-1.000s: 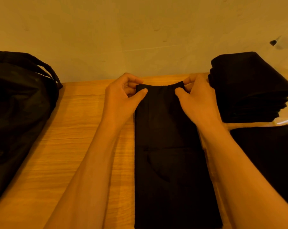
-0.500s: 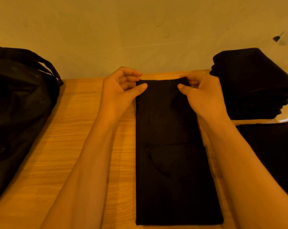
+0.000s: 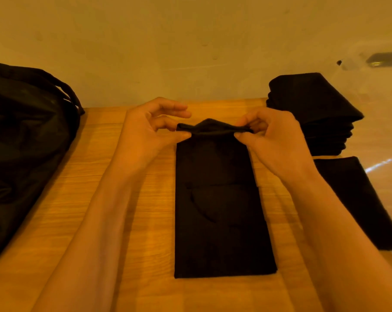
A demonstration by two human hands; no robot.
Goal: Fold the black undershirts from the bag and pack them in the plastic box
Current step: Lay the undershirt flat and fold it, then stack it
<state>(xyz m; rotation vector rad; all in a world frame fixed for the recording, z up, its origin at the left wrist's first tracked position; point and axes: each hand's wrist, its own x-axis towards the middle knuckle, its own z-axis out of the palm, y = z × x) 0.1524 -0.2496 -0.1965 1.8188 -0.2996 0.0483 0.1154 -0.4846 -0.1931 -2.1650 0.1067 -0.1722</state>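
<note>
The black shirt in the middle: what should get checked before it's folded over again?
1. Left hand pinches the far left corner of the undershirt: ok.
2. Right hand pinches the far right corner: ok.
3. Far edge is off the table: ok.
4. Far edge straight between the hands: not ok, it humps up in the middle.
5. Near part lies flat: ok.
6. Folded stack apart from the hands: ok.

We count two hands, a left hand (image 3: 145,129) and a right hand (image 3: 273,138); one black bag (image 3: 21,143); one wooden table (image 3: 78,210); one long folded undershirt (image 3: 217,199); one stack of folded undershirts (image 3: 312,109), its layers too dark to count; and one flat black piece (image 3: 359,199).
</note>
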